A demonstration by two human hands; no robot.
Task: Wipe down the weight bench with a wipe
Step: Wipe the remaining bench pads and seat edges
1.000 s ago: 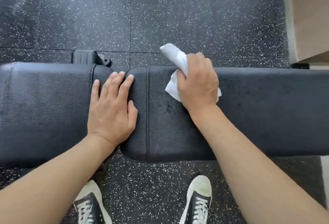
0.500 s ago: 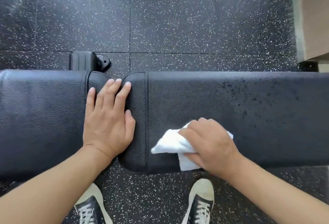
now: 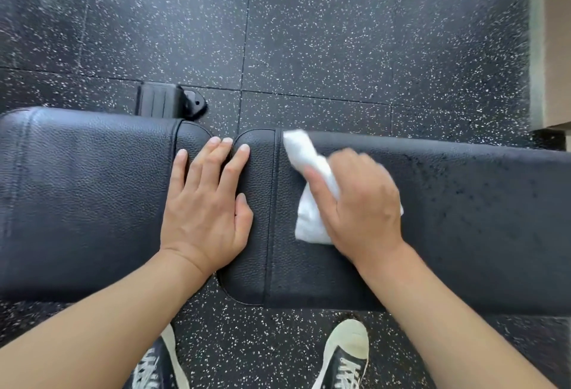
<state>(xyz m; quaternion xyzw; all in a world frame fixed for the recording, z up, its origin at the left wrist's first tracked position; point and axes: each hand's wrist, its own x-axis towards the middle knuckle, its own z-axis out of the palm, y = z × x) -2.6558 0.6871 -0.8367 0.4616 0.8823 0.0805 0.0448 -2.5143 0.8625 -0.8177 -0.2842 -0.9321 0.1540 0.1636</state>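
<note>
Two hands are on the bench: the left hand (image 3: 205, 203) and the right hand (image 3: 358, 203). The bench has two pads: one pad (image 3: 80, 203) under and left of the left hand, a second pad (image 3: 463, 234) under the right hand. One wipe (image 3: 309, 190) is under the right hand. Two shoes, a left shoe (image 3: 154, 367) and a right shoe (image 3: 346, 357), are below the hands.

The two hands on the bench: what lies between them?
In the head view, only bare black padding with a stitched seam lies between the left hand and the right hand, which holds the wipe.
</note>
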